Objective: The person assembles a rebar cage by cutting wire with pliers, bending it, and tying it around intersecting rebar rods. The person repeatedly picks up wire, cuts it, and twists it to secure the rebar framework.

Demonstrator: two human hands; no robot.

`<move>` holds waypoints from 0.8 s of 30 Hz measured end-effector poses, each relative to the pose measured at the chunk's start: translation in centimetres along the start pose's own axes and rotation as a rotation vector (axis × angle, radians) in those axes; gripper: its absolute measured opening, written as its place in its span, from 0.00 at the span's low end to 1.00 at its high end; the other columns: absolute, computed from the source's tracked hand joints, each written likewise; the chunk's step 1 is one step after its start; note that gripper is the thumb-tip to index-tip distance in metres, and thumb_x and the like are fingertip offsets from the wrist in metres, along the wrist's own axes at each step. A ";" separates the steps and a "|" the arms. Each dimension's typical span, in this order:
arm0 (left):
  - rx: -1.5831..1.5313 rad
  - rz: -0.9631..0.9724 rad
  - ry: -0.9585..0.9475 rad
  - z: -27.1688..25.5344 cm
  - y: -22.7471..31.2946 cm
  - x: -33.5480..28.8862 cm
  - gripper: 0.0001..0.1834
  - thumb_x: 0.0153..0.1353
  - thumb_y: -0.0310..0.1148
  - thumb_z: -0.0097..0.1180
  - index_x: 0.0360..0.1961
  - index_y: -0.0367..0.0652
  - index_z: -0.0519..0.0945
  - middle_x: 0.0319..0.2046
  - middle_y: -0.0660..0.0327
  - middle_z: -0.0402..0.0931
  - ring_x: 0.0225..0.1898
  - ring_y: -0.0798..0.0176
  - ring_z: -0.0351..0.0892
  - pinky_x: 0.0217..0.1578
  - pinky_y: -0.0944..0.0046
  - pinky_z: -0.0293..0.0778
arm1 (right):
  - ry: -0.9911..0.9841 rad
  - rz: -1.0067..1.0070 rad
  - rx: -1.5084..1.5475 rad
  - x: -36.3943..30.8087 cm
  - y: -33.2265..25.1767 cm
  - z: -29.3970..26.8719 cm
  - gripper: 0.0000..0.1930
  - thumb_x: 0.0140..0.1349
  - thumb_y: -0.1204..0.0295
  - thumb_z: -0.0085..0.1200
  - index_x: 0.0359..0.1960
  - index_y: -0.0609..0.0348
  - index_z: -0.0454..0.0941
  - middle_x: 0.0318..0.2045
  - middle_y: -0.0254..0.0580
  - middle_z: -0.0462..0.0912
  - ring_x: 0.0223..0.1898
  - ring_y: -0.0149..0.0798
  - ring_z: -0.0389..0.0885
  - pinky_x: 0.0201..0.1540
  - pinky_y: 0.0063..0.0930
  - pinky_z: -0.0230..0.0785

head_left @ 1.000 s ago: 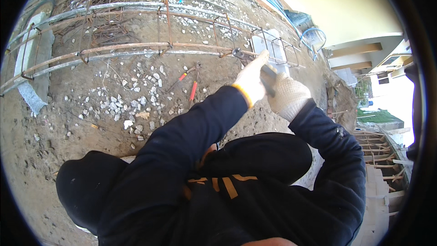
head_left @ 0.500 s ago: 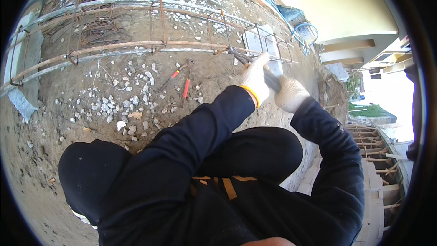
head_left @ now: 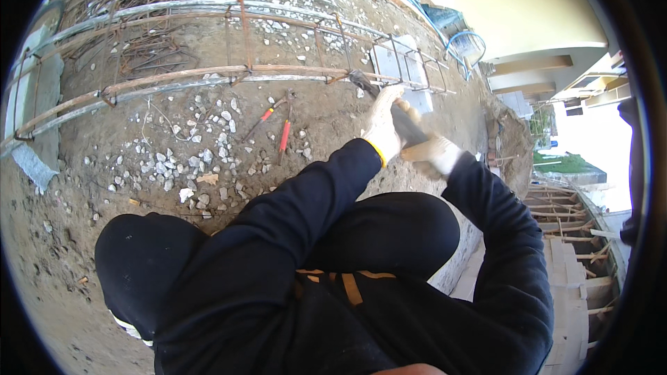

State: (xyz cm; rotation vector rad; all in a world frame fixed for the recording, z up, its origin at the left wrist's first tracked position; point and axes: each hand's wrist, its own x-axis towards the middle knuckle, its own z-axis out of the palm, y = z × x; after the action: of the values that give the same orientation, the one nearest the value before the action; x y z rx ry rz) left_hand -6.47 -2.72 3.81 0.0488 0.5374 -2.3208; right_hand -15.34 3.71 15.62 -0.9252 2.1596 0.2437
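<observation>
In white knit gloves, both my hands are on a long dark-grey metal tool (head_left: 406, 127), whose exact kind I cannot make out. My left hand (head_left: 383, 123), with a yellow cuff band, wraps around it nearer the tool's dark head (head_left: 361, 82). That head sits by the lower bars of a rebar cage (head_left: 292, 69), close to a stirrup; whether it touches the steel is unclear. Slightly blurred, my right hand (head_left: 436, 155) is closed about the handle's near end. Pliers with red handles (head_left: 285, 135) lie on the dirt left of my hands.
Loose gravel (head_left: 167, 163) is scattered over the dirt to the left. Bent rusty stirrups (head_left: 149, 52) are heaped behind the cage. Pale slabs lie under its left (head_left: 52, 90) and right (head_left: 396, 59) ends. A blue hose (head_left: 467, 40) coils near the yellow wall (head_left: 528, 7).
My right hand has shifted slightly left and toward me, and my left hand a little left. The tool has turned slightly, and more of its handle shows. The pliers have not moved.
</observation>
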 end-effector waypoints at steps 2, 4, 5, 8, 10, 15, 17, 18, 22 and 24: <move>0.222 0.160 0.010 0.3 0.2 0.4 0.12 0.60 0.40 0.67 0.32 0.48 0.78 0.27 0.65 0.73 0.28 0.63 0.74 0.34 0.58 0.76 | 0.675 -0.279 -0.831 -0.1 -0.7 1.0 0.20 0.52 0.59 0.62 0.37 0.64 0.78 0.29 0.61 0.83 0.37 0.57 0.86 0.41 0.46 0.77; 0.090 0.049 0.080 0.5 0.6 0.7 0.14 0.60 0.44 0.69 0.35 0.48 0.80 0.31 0.65 0.74 0.32 0.63 0.75 0.32 0.61 0.75 | 0.760 -0.167 -0.848 -1.0 -1.8 1.9 0.28 0.51 0.53 0.64 0.43 0.66 0.76 0.32 0.60 0.84 0.38 0.57 0.86 0.41 0.46 0.77; 0.060 0.021 0.119 0.5 0.7 0.8 0.14 0.60 0.44 0.70 0.35 0.48 0.80 0.31 0.65 0.74 0.32 0.63 0.75 0.31 0.61 0.75 | 0.668 -0.122 -0.850 -1.6 -2.2 2.2 0.31 0.52 0.51 0.65 0.45 0.68 0.74 0.33 0.61 0.84 0.38 0.57 0.86 0.41 0.46 0.77; 0.077 0.011 0.179 0.0 1.2 1.0 0.13 0.56 0.42 0.68 0.30 0.48 0.78 0.24 0.65 0.72 0.25 0.63 0.73 0.29 0.60 0.74 | 0.298 -0.279 -0.681 -2.5 -2.2 2.4 0.28 0.60 0.54 0.64 0.49 0.68 0.73 0.35 0.55 0.85 0.37 0.52 0.87 0.40 0.42 0.78; 0.059 -0.079 0.091 -1.0 1.7 0.8 0.10 0.56 0.39 0.64 0.29 0.47 0.76 0.21 0.64 0.71 0.23 0.60 0.73 0.29 0.59 0.74 | -0.100 -0.357 -0.097 -1.8 -1.4 2.3 0.24 0.62 0.58 0.64 0.49 0.66 0.75 0.34 0.50 0.86 0.34 0.47 0.87 0.37 0.38 0.78; 0.213 0.056 0.004 -4.0 1.7 0.5 0.12 0.55 0.41 0.64 0.31 0.47 0.76 0.23 0.63 0.75 0.26 0.60 0.76 0.32 0.58 0.74 | 0.223 -0.384 -0.130 3.0 2.4 5.4 0.24 0.54 0.54 0.69 0.41 0.61 0.77 0.22 0.42 0.79 0.25 0.45 0.83 0.30 0.38 0.75; 0.467 0.093 0.083 -5.3 1.2 0.0 0.13 0.57 0.41 0.65 0.34 0.45 0.77 0.26 0.63 0.76 0.31 0.62 0.77 0.35 0.60 0.74 | 0.669 -0.460 -0.375 4.8 3.2 6.0 0.29 0.51 0.49 0.70 0.40 0.61 0.75 0.24 0.49 0.81 0.28 0.50 0.84 0.32 0.40 0.75; 0.588 0.119 0.116 -5.9 1.1 -0.2 0.14 0.58 0.41 0.66 0.36 0.44 0.78 0.28 0.63 0.77 0.33 0.63 0.78 0.36 0.61 0.74 | 0.928 -0.495 -0.512 5.5 3.5 6.3 0.31 0.49 0.46 0.70 0.39 0.62 0.74 0.25 0.52 0.81 0.29 0.52 0.84 0.33 0.40 0.76; 0.582 0.039 -0.022 -7.3 2.4 -0.7 0.12 0.65 0.30 0.61 0.47 0.40 0.77 0.36 0.58 0.81 0.41 0.61 0.81 0.44 0.60 0.76 | 0.674 -0.483 -0.370 6.9 4.9 8.8 0.37 0.47 0.39 0.69 0.40 0.62 0.72 0.29 0.57 0.83 0.33 0.59 0.84 0.36 0.44 0.77; 0.633 0.021 -0.018 -8.0 3.7 -1.7 0.12 0.70 0.30 0.55 0.52 0.40 0.75 0.42 0.53 0.81 0.46 0.54 0.82 0.48 0.54 0.80 | 0.420 -0.683 0.115 7.4 5.6 9.7 0.30 0.56 0.42 0.64 0.32 0.60 0.76 0.19 0.46 0.80 0.19 0.45 0.80 0.23 0.35 0.71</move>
State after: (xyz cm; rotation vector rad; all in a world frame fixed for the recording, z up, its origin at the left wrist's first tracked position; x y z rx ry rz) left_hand -3.68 -0.82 -4.58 0.3298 -0.2221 -2.3776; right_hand -16.96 8.01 3.04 -1.6860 2.0376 -0.4398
